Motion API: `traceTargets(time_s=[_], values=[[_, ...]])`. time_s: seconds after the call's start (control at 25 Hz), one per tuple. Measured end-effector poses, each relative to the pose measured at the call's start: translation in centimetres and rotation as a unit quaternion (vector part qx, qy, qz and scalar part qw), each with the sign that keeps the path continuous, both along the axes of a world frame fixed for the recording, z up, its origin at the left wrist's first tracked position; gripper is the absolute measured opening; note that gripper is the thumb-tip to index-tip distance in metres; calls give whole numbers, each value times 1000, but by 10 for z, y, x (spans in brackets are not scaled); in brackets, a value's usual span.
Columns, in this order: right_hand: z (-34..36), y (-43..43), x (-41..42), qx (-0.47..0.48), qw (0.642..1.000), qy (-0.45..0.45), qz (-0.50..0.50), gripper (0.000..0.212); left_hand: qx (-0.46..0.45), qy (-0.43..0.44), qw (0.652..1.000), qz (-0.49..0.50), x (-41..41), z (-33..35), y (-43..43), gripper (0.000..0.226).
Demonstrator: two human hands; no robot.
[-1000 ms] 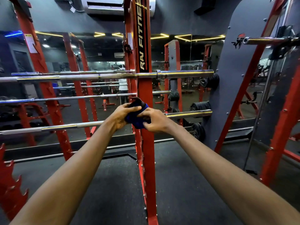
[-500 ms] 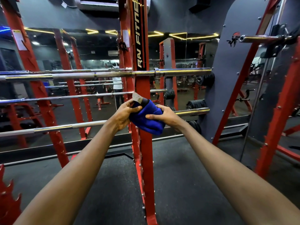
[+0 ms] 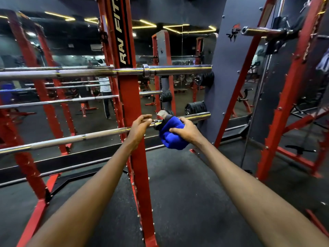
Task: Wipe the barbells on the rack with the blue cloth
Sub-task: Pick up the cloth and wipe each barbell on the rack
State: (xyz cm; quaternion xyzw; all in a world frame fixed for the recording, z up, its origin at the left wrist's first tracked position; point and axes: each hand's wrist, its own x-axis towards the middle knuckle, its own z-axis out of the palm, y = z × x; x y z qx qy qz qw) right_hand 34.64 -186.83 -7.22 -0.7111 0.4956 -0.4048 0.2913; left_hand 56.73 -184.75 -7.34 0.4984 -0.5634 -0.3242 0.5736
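Mirrored gym wall (image 3: 74,49) stood behind the red rack (image 3: 130,97). On its lower barbell (image 3: 71,139), the left hand (image 3: 138,130) curled its fingers round the shaft, while the right hand (image 3: 187,131) gripped the bunched blue cloth (image 3: 170,139) against the sleeve just beside it.

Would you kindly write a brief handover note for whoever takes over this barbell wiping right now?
The left grip holds the chrome lower barbell beside the red rack upright.
The right grip holds the bunched blue cloth against that bar's right sleeve.
Done: cloth is on the bar; what is already clean cannot be told.
Left: probably wipe along the lower bar, then the chrome upper barbell.
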Motion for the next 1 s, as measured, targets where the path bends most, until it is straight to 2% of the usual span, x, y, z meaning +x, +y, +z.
traceTargets(time_s=[0.12,0.24,0.32,0.56,0.72,0.92,1.0], values=[[-7,-52,-36,-23,996,27,-80,36,7,-135,990,32,-12,-7,-42,37],[-5,-107,-60,-60,989,39,-132,38,21,-295,953,68,-22,-13,-91,49],[-1,-134,-66,-85,982,72,-156,44,38,-358,930,73,-27,-16,-117,56],[-7,-203,-57,-165,955,187,-161,55,96,-446,885,89,-29,-36,-183,63],[-21,-240,-39,-237,924,244,-177,50,123,-505,852,70,-21,-49,-217,68],[-38,-284,-28,-262,887,327,-192,52,94,-577,811,26,-22,-55,-264,79],[-52,-292,-23,-260,885,342,-179,53,84,-604,793,10,-32,-50,-275,85]])
